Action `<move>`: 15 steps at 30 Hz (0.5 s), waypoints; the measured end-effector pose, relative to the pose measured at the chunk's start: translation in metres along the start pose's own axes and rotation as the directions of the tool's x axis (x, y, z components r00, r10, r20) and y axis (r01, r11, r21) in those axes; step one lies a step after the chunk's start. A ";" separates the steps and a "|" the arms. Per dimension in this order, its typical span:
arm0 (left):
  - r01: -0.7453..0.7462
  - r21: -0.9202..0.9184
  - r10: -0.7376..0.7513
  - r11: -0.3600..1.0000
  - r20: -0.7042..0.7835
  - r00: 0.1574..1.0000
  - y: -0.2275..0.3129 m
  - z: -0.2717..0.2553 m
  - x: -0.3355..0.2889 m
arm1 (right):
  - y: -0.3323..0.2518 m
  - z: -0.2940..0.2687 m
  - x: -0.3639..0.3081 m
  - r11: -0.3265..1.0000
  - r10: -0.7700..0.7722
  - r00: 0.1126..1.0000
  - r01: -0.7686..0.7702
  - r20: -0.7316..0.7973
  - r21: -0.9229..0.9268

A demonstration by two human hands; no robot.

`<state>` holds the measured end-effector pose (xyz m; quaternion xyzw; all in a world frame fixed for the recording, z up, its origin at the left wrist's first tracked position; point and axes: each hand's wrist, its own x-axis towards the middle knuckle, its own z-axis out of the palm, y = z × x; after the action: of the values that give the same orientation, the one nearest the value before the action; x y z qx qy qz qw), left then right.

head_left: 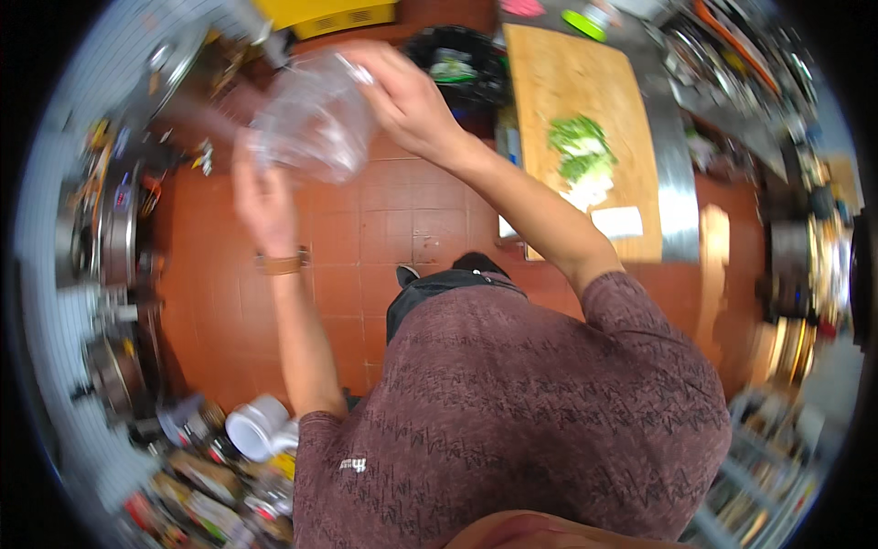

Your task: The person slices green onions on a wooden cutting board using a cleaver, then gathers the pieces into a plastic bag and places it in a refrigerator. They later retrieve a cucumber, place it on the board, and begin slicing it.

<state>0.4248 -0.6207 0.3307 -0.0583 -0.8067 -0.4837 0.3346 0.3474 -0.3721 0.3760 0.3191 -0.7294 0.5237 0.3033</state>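
Observation:
A clear plastic bag [320, 119] is stretched between my two hands, up in front of me over the tiled floor. My left hand [263, 197], with a brown band at its wrist, grips the bag's left edge; it is somewhat blurred. At the bag's upper right, my right hand [402, 96] pinches the rim between thumb and fingers. I cannot make out anything inside the bag. To the right, chopped green leaves [583, 151] lie in a heap on a wooden cutting board [585, 78]. Below them rests a white rectangular thing [617, 222], its kind unclear.
A black-lined bin [457, 69] stands beyond my right hand, left of the steel counter [679, 220]. Pots and shelving line the left side. A white bucket [256, 428] and packages stand on the lower left. A yellow box [329, 14] is at the top.

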 end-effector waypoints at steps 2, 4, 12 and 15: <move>-0.115 -0.311 0.076 0.943 -0.135 0.988 0.051 0.009 0.066 | -0.031 -0.023 0.053 0.918 -0.352 0.900 0.278 -0.257 -0.284; -0.100 -0.004 0.100 0.995 0.084 0.991 -0.028 0.027 0.048 | -0.004 -0.021 0.010 0.865 -0.396 0.918 0.361 -0.030 -0.349; 0.402 0.105 -0.375 0.909 0.627 0.683 -0.161 0.097 -0.157 | 0.088 -0.028 -0.296 0.541 0.813 0.580 -0.786 -0.053 -0.301; 0.615 0.154 -0.450 0.773 0.818 0.360 -0.126 0.162 -0.091 | 0.114 -0.067 -0.282 0.439 0.891 0.449 -0.889 -0.066 -0.132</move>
<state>0.3641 -0.5328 0.1331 -0.0399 -0.7920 -0.5502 -0.2617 0.4384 -0.2381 0.1097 -0.1309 -0.8266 0.5474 0.0012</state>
